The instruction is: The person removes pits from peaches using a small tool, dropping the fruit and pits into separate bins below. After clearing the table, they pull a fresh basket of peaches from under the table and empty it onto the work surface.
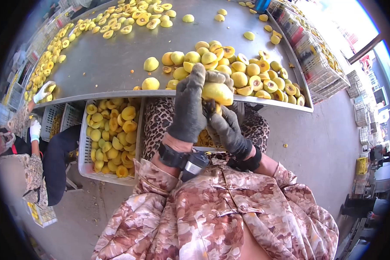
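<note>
My left hand, in a dark work glove, is closed around a yellow peach half, thumb up, just over the table's near edge. My right hand, gloved alike, sits right below the fruit with its fingers curled together against the underside. What those fingers grip is hidden; a small dark patch and a bit of yellow show there. Behind my hands, a pile of halved peaches lies on the metal table, several with the red-brown hollow facing up.
A white crate of peach halves stands under the table at my left. Another person's gloved hand holds fruit at the table's left side. More peach halves lie across the far side. Stacked crates line the right.
</note>
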Demonstrator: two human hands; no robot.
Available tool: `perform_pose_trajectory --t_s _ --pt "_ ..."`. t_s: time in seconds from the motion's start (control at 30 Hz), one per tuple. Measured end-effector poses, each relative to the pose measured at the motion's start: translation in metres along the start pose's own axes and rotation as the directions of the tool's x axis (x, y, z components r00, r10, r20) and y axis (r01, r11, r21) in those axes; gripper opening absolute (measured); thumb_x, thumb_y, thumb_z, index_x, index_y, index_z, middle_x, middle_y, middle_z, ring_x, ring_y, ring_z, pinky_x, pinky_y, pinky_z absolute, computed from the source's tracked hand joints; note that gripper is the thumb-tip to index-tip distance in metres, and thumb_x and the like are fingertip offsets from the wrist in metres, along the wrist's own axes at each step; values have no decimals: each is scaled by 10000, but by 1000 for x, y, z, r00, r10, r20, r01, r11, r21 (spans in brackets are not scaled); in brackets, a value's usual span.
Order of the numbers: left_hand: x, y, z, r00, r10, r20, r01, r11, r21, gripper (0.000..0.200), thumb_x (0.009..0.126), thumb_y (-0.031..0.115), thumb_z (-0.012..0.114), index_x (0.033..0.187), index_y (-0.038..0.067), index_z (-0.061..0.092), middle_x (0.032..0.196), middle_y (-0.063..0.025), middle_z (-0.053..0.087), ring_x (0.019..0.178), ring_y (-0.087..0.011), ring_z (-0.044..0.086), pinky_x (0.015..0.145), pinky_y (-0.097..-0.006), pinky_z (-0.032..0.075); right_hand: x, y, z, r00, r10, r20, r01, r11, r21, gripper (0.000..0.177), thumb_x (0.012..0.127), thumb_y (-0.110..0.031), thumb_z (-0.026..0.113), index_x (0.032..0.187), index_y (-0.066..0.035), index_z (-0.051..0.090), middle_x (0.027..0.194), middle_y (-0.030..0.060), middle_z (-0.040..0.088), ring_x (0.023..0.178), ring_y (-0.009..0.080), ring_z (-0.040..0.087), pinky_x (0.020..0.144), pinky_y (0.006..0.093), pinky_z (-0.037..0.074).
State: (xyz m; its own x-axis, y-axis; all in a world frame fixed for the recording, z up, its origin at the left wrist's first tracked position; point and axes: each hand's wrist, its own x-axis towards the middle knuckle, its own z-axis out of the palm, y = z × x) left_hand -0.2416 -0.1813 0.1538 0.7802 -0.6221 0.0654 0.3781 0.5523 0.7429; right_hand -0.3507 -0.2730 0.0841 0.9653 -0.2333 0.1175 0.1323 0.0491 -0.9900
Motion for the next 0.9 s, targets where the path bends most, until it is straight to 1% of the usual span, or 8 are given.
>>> perform_pose_trajectory --t_s 0.27,0.37,0.5,0.6,0.63,0.73,0.83,0.9 --pt "-16 -3 23 947 271 169 -296 944 143 426 1051 293 578 781 -3 722 741 -59 715 651 -116 644 631 -265 529 -24 -6 14 999 -51 4 49 977 208 526 967 -572 620 1045 -52 596 590 -11 499 426 104 438 392 249 335" --pt "-14 -11 18 946 195 257 -234 963 132 399 1040 278 599 781 -2 717 743 -56 714 687 -104 642 648 -278 531 -34 -7 11 999 16 46 -30 946 323 522 945 -574 647 1026 -61 587 596 -18 482 429 104 427 392 258 324" --pt "-24 4 29 667 538 514 -743 431 513 371 1024 238 623 765 -15 702 719 -33 714 646 -111 635 618 -282 510 -45 -31 11 977 177 118 -207 919 337 425 981 -490 593 913 -71 604 676 15 557 496 94 476 444 233 338" --pt "-23 -9 25 901 318 296 -412 841 350 418 1028 281 616 740 -14 689 689 -57 704 577 -138 629 584 -269 510 -45 -19 7 989 65 131 -102 949 297 472 948 -545 650 997 -80 587 621 -24 475 453 89 417 409 244 295" --pt "-21 -3 19 974 -26 225 -21 978 207 504 1040 362 582 715 -9 683 661 -90 692 526 -155 628 550 -255 518 -39 -17 9 984 110 140 -154 922 356 454 967 -523 631 1000 -73 582 623 -27 466 458 89 410 407 244 285" --pt "-28 -8 -6 977 -198 74 186 971 148 529 1070 416 494 793 -2 663 720 -149 694 572 -223 675 586 -324 592 -34 -4 6 966 107 235 -165 956 242 306 1002 -362 571 1027 -59 612 743 -39 518 638 61 447 554 246 340" --pt "-19 -16 -82 996 -82 -29 74 978 -193 551 1060 501 476 892 8 656 878 -172 698 797 -314 719 701 -450 632 -30 4 11 962 -196 188 220 968 -119 430 1016 -353 538 1210 26 602 770 10 582 685 108 539 619 300 450" --pt "-28 17 -143 945 158 -287 -144 987 69 572 1057 515 480 935 -4 687 904 -138 710 851 -275 703 782 -408 609 -35 3 5 966 -248 75 255 959 -123 403 1006 -298 555 1240 28 597 745 30 572 672 117 540 625 297 460"
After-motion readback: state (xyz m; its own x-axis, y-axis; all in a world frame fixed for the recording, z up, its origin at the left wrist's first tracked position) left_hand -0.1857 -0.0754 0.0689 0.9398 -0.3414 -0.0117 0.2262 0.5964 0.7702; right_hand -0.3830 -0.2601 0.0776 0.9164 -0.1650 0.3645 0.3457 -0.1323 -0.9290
